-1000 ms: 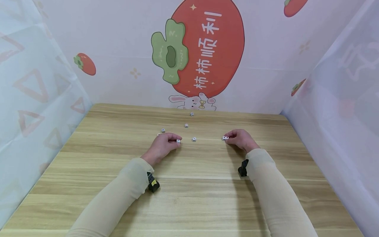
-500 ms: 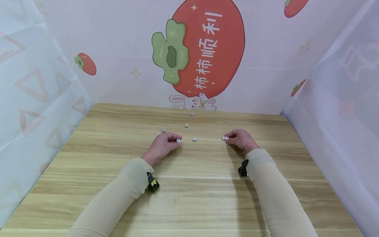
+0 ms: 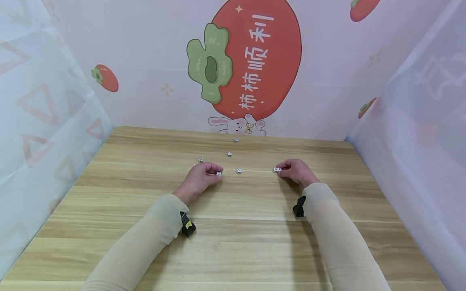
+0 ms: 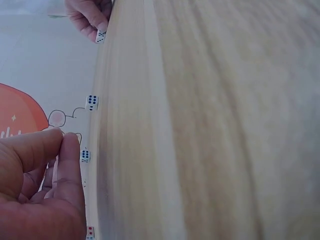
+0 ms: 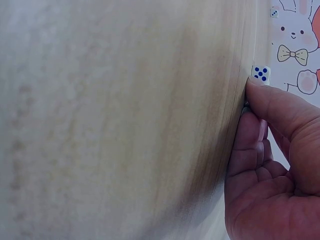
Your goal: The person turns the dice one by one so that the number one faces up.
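My left hand point(image 3: 198, 178) pinches a small white die point(image 3: 219, 174) between thumb and fingertips, just left of the table's middle. In the left wrist view the fingers of that hand point(image 4: 45, 185) hide the held die. To the right, my right hand point(image 3: 296, 171) holds a white die point(image 3: 277, 170) in a thumb-and-finger pinch, low at the tabletop. Its face with blue pips point(image 5: 260, 73) shows past the thumb in the right wrist view. Between both hands a single die point(image 3: 238, 171) lies on the wood.
Further back lie two more dice, one die point(image 3: 229, 154) nearer and another die point(image 3: 236, 140) close to the printed back wall point(image 3: 145, 101). Behind my left hand is a die point(image 3: 201, 160), with one more die point(image 3: 195, 165) mostly covered. The wooden table point(image 3: 225, 250) has fabric walls at its sides.
The die in my left fingers has turned and shifted slightly, rising a little and then coming back down. My right hand and the loose dice keep their places.
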Available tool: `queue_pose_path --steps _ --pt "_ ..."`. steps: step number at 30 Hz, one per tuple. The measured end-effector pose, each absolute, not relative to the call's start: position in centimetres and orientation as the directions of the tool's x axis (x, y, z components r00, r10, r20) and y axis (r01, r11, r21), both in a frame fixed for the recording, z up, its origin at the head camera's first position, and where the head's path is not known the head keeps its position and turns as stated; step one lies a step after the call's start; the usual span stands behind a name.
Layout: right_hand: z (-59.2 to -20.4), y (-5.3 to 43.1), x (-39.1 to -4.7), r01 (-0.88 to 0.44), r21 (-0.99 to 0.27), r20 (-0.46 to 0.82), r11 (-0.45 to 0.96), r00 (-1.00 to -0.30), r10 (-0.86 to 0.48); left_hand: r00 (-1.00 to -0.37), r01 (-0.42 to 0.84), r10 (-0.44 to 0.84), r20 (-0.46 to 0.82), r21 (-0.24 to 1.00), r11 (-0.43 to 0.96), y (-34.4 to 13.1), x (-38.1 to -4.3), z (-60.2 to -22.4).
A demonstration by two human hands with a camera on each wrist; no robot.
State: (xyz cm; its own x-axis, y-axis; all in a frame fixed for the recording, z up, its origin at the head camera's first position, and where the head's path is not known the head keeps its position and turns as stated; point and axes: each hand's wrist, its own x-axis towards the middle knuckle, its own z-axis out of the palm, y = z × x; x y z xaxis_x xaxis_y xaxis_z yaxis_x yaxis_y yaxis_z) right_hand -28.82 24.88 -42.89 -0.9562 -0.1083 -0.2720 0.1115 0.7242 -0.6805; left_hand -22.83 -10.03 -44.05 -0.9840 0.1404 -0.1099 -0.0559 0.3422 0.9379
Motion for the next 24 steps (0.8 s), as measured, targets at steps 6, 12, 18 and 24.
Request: queue_pose_path --steps 6,12,18,24 --pt "-42.92 24.94 -28.84 0.116 -0.686 -0.276 0.719 -0.955 -0.109 -0.984 -0.053 0.139 -0.108 0.934 0.354 -10.18 -22.95 -44.32" --pt "-43.0 24.95 -28.89 0.127 -0.69 -0.284 0.713 -0.953 -0.104 -0.984 -0.041 0.15 -0.097 0.938 0.343 -10.26 -22.93 -44.34" --pt "-43.04 24.97 -28.93 0.134 -0.693 -0.288 0.708 -0.952 -0.102 -0.984 -0.037 0.153 -0.093 0.942 0.333 -10.23 -22.93 -44.34" --pt "-43.08 25.01 -28.9 0.119 -0.69 -0.277 0.714 -0.955 -0.109 -0.984 -0.037 0.153 -0.093 0.942 0.332 -10.26 -22.93 -44.26"
